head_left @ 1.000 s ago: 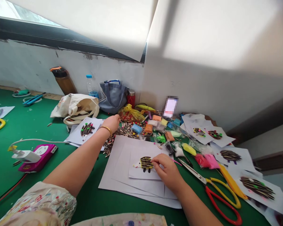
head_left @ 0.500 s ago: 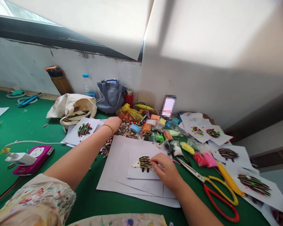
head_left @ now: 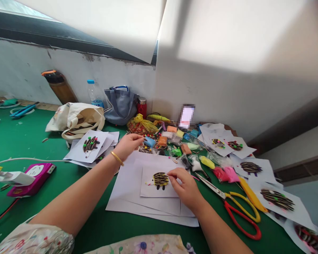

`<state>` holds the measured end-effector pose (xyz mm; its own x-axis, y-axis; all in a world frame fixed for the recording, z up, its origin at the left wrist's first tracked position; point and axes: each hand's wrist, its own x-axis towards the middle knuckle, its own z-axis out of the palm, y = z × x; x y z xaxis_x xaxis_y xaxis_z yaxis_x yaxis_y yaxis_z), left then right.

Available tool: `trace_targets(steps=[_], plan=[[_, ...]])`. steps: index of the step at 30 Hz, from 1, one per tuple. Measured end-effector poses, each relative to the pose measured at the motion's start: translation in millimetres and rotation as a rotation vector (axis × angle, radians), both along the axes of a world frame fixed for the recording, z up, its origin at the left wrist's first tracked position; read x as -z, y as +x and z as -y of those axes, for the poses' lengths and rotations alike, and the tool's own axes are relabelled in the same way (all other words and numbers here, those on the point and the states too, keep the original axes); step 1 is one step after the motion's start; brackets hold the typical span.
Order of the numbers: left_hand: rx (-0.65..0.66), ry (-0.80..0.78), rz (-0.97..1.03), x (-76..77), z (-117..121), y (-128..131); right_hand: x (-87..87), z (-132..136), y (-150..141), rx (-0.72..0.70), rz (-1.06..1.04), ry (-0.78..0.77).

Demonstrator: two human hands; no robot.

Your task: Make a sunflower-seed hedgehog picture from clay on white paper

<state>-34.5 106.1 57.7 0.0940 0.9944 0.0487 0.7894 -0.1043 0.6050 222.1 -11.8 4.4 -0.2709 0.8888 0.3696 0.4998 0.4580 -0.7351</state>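
Note:
My left hand (head_left: 129,145) is raised over the materials at the back of the papers, thumb and fingers pinched together; whatever is between the tips is too small to make out. Below it lies a pile of striped sunflower seeds (head_left: 145,149), partly hidden by the hand. My right hand (head_left: 186,187) rests at the right edge of a white card (head_left: 147,192), its fingers closed in a pinch; anything in them is hidden. On the card is a hedgehog picture (head_left: 160,179) with a yellow body, seed spines and dark feet. Larger white sheets (head_left: 122,197) lie under the card.
Red-and-yellow scissors (head_left: 228,197) lie right of my right hand, near a yellow cutter (head_left: 251,194). Bagged coloured clay (head_left: 207,162) spreads behind. Finished hedgehog cards (head_left: 278,201) line the right side. At left are a cloth bag (head_left: 59,120) and a magenta power strip (head_left: 39,181).
My left hand has lifted from the seed pile and moved toward the card, with its fingers now showing. My right hand stays by the hedgehog. The view has shifted slightly.

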Motion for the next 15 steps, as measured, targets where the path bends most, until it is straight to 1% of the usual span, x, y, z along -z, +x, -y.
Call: trace_targets(steps=[2,3,4,5,6,8,12,15], plan=[[0.101,-0.230,0.536,6.3,35,23,1.9,1,0,0.033,-0.060,-0.024],[0.137,-0.344,0.708,10.1,52,34,2.0,1,0,0.037,-0.092,-0.043],[0.152,-0.438,0.814,13.8,67,45,1.5,1,0,0.033,-0.121,-0.064],[0.147,-0.498,0.873,17.2,80,53,0.5,2,0,0.022,-0.141,-0.084],[0.148,-0.542,0.905,19.9,90,60,-0.8,2,0,0.012,-0.152,-0.098],[0.139,-0.571,0.916,23.5,101,68,-3.4,2,-1,0.013,-0.152,-0.109],[0.198,-0.554,0.826,25.4,102,67,-4.3,2,-3,0.032,-0.143,-0.125],[0.215,-0.552,0.750,26.2,101,64,-3.6,2,-5,0.022,-0.134,-0.158]])
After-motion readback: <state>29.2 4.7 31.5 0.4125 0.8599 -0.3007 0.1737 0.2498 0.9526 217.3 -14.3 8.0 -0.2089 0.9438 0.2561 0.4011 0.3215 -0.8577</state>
